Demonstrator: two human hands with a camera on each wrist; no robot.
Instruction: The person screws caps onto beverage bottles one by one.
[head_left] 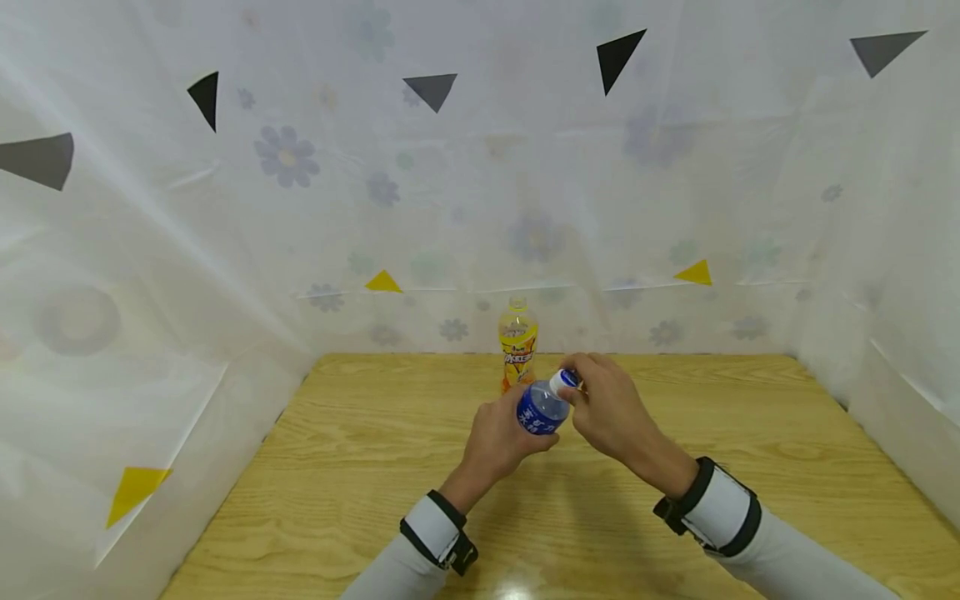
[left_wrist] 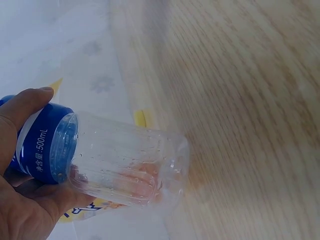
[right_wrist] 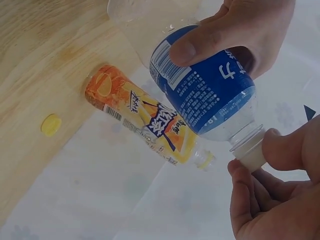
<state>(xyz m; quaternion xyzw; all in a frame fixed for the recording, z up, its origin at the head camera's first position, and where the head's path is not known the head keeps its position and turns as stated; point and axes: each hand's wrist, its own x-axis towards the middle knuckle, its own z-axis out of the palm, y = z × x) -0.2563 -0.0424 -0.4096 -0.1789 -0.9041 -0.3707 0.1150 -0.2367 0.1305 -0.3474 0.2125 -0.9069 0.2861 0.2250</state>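
1. Head view: above the wooden table (head_left: 360, 467), the left hand (head_left: 498, 442) wraps round the body of a clear bottle with a blue label (head_left: 542, 408), tilted; the right hand (head_left: 611, 408) pinches its white cap (head_left: 564, 381). An orange drink bottle (head_left: 517, 343) stands upright just behind.
2. Left wrist view: thumb and palm curl round the blue label; the bottle's clear base points toward the table.
3. Right wrist view: the right fingers (right_wrist: 245, 190) and thumb close on the cap. A yellow cap (right_wrist: 51, 124) lies on the table beside the orange bottle.
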